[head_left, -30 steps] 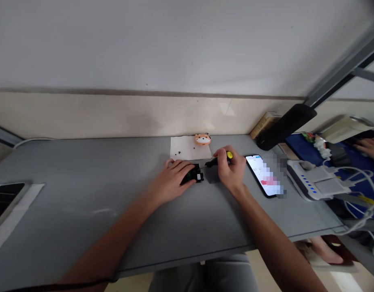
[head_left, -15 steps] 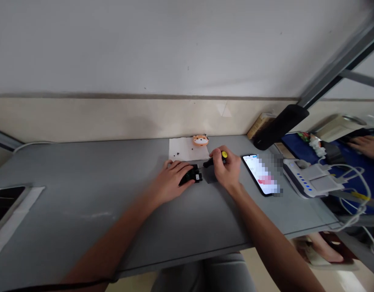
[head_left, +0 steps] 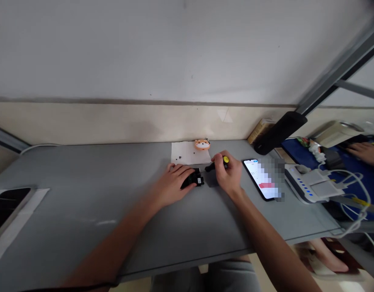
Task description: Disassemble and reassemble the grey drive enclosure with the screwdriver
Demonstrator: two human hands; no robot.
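barely shifting since before, left hand (head_left: 171,184) is gripping the small black device (head_left: 194,179); right hand (head_left: 231,177) is clasping a yellow-capped screwdriver (head_left: 218,164)

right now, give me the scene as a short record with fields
left hand: holds a small black part against the table
right hand: grips a screwdriver, tip at the black part
behind hands: paper with tiny dark screws and an orange toy
right of hands: lit phone, white box with blue lights
far right: another person's hand
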